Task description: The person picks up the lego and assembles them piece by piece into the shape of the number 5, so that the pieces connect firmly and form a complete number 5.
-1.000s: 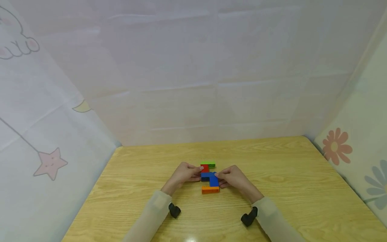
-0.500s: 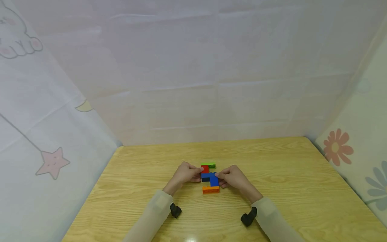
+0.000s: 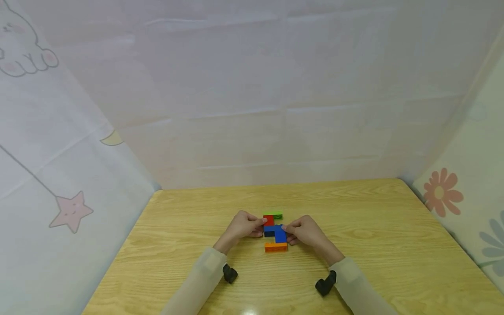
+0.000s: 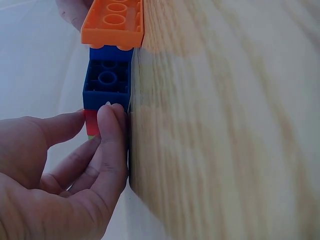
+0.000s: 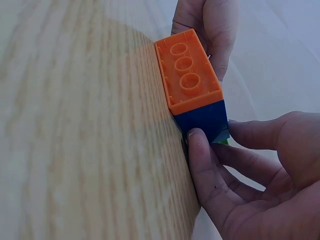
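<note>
A chain of toy building bricks lies on the table, with their hollow undersides facing my body. A green brick (image 3: 277, 215) is farthest away, then a red brick (image 3: 269, 222), a blue brick (image 3: 269, 229), another blue brick (image 3: 281, 237) and an orange brick (image 3: 276, 247) nearest me. My left hand (image 3: 243, 226) pinches the red brick from the left, its fingers reaching beside the first blue brick (image 4: 106, 82). From the right, my right hand (image 3: 307, 230) pinches the nearer blue brick (image 5: 202, 120). The orange brick (image 5: 185, 65) hides part of the chain in the right wrist view.
The bricks rest near the middle of a wood-grain table (image 3: 354, 210). Pale cloth walls (image 3: 252, 144) stand behind it and along both sides. A black wrist camera (image 3: 229, 273) sits on the left sleeve and another wrist camera (image 3: 326, 283) on the right.
Both hands keep their hold on the bricks. The whole head view has shifted slightly to the right; the chain looks the same.
</note>
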The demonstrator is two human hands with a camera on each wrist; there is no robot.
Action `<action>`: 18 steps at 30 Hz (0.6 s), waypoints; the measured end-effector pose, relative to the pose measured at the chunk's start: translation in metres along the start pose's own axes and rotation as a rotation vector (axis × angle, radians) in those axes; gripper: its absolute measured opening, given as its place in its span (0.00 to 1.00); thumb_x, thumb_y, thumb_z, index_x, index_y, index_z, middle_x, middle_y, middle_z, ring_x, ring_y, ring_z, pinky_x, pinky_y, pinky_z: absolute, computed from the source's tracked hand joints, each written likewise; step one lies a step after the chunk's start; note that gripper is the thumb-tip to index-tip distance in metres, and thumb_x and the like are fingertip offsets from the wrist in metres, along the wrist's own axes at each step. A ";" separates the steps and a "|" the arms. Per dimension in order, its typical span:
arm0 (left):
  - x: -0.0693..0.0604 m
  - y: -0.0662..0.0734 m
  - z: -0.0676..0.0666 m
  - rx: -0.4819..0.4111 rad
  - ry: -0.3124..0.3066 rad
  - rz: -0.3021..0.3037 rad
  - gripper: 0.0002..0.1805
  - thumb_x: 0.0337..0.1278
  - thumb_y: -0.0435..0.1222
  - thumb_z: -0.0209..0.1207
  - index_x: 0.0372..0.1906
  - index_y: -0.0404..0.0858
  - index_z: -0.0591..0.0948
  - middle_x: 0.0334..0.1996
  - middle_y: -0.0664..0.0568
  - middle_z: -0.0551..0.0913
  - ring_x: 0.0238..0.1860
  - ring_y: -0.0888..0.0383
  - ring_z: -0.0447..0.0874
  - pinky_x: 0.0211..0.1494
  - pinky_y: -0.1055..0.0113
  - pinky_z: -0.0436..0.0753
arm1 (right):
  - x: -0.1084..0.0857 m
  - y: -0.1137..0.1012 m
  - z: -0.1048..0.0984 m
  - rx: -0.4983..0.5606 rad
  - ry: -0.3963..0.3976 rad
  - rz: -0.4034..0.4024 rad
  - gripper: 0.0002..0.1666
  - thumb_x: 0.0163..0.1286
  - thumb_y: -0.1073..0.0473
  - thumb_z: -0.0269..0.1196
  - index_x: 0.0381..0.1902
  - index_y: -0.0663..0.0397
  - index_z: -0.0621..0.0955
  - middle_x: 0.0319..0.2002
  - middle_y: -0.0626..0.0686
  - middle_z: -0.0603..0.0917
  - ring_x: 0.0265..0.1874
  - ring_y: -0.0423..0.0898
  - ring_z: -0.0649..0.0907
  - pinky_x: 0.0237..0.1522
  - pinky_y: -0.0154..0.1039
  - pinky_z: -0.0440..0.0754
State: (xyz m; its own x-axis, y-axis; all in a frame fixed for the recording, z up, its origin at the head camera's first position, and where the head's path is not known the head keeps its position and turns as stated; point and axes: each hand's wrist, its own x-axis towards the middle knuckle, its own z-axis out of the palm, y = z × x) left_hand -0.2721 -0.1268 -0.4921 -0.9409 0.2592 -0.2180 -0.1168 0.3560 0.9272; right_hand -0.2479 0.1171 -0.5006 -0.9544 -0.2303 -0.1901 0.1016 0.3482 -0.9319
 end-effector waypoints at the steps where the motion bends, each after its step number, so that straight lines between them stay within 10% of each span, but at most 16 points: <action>1: 0.000 0.000 0.000 0.002 0.003 -0.002 0.18 0.74 0.42 0.64 0.43 0.29 0.92 0.38 0.39 0.92 0.32 0.58 0.92 0.43 0.62 0.93 | 0.000 0.000 0.000 0.000 0.001 0.000 0.15 0.79 0.58 0.64 0.43 0.65 0.91 0.31 0.56 0.90 0.27 0.44 0.88 0.35 0.39 0.92; 18: -0.005 0.000 -0.024 0.114 0.022 0.082 0.24 0.75 0.50 0.62 0.49 0.31 0.89 0.44 0.39 0.91 0.41 0.48 0.92 0.49 0.57 0.92 | -0.005 0.000 -0.011 0.061 0.040 -0.048 0.14 0.79 0.61 0.62 0.47 0.67 0.89 0.38 0.63 0.90 0.30 0.49 0.89 0.37 0.43 0.92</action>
State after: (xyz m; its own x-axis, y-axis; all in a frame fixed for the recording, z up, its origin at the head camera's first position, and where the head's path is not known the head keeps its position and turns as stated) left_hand -0.2750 -0.1494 -0.4835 -0.9528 0.2722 -0.1348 -0.0034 0.4341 0.9008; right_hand -0.2465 0.1279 -0.4965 -0.9690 -0.2080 -0.1337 0.0715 0.2816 -0.9569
